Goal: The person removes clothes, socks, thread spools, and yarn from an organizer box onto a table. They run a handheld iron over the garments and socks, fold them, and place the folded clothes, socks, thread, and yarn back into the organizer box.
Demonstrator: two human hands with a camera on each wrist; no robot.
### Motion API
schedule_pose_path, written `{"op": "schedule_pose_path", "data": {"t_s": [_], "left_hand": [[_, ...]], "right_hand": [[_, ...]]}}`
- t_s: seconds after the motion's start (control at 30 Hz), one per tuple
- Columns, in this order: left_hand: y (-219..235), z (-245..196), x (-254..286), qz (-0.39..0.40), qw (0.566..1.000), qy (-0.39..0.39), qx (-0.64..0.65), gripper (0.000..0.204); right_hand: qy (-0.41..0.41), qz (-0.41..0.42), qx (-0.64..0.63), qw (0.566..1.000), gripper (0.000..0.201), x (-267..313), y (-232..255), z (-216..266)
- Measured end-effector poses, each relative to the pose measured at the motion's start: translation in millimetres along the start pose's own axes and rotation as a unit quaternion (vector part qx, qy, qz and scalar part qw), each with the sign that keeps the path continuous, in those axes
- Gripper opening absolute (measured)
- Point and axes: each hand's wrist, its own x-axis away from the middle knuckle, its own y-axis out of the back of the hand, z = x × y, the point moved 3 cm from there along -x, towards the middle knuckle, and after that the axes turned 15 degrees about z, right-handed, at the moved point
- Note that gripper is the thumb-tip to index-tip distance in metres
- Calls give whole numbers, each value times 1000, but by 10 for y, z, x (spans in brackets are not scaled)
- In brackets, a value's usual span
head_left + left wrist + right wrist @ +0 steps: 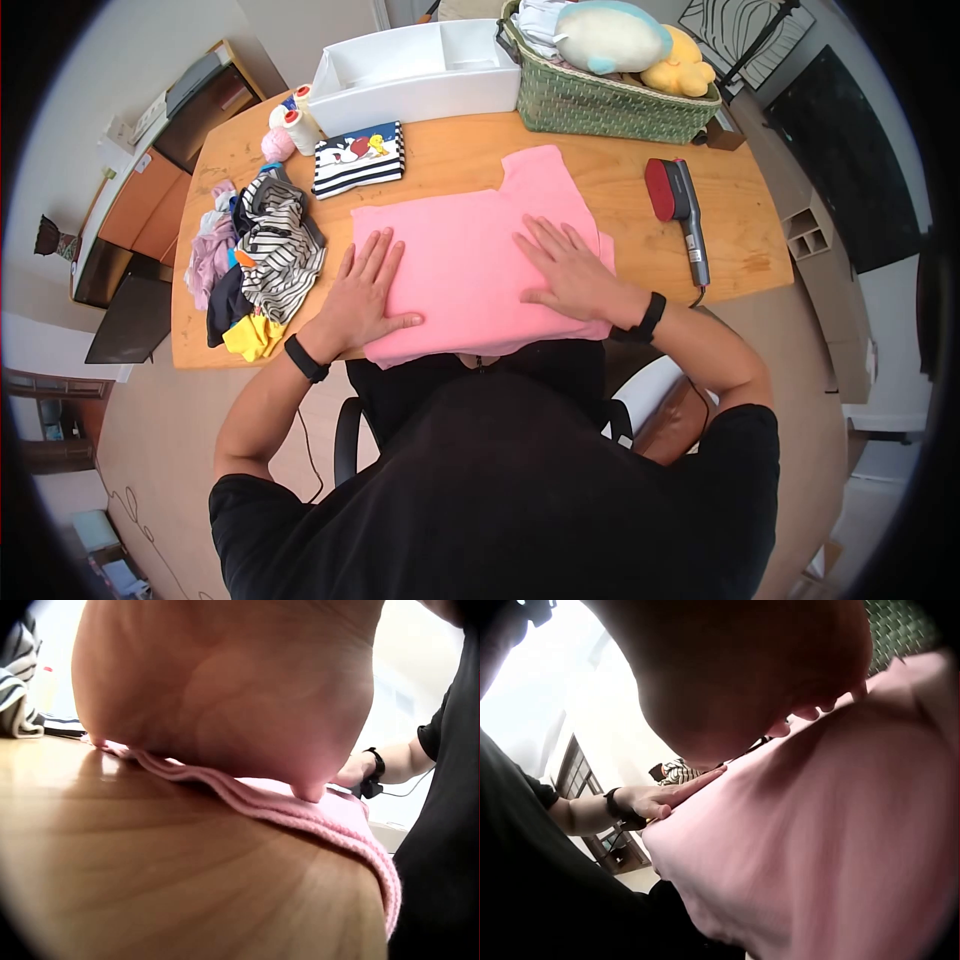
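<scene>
A pink knit top [460,270] lies spread on the wooden table, one sleeve-like part pointing toward the back and its near edge hanging over the table's front. My left hand [362,300] rests flat on its left side, fingers straight and thumb out toward the middle. Across from it, my right hand [570,275] lies palm down on the right side with fingers extended. In the left wrist view, the left palm [225,690] covers the layered pink border at table level. The right wrist view shows the fabric [817,817] stretching out below the right hand.
Crumpled clothes [270,250] lie at the table's left, beside a folded striped cloth [358,160] and thread spools [300,130]. A white divided bin [415,95] and a green basket [615,108] with plush toys stand along the back. A corded red-and-grey handheld appliance [685,215] lies right.
</scene>
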Motion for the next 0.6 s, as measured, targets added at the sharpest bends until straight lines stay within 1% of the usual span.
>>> {"op": "schedule_pose_path", "data": {"t_s": [0.03,0.1,0.13,0.2,0.23,0.3,0.33,0.37,0.4,0.43,0.5,0.53,0.57,0.6], "left_hand": [[-14,49,38,3,1000,-1,1,135],[13,154,128,13,999,26,-28,137],[28,163,148,13,999,28,-29,137],[118,72,149,35,997,63,-38,140],[119,-52,57,37,997,62,-37,140],[213,-433,-248,-23,998,-51,-19,142],[223,-585,-390,-23,998,-49,-20,142],[211,-736,-548,-10,998,-60,-16,143],[196,-780,-657,3,997,-71,-11,145],[170,-707,-695,2,998,-69,-10,145],[123,-450,-680,8,999,-40,4,147],[127,-246,-597,30,999,-11,15,146],[94,-33,-494,34,999,-11,17,146],[68,198,-392,20,1000,18,12,145]], "right_hand": [[-1,1,-3,1000,105,53,-32,-36],[-46,-37,-7,998,107,166,7,-145],[-44,-38,-7,998,107,157,-2,-134],[-137,-24,3,990,111,173,69,-30],[-138,-22,1,990,111,111,128,84],[20,-21,12,1000,113,-186,302,504],[22,-22,11,999,113,-333,182,562],[26,-30,-17,999,114,-502,-37,557],[30,-37,-46,998,115,-588,-91,566],[31,-36,-45,998,115,-582,-111,482],[-34,-10,-3,999,115,-465,-13,200],[-33,-8,-5,999,115,-359,20,45],[-71,-5,3,997,115,-212,29,-145],[-110,-2,11,994,114,-93,32,-292]]}}
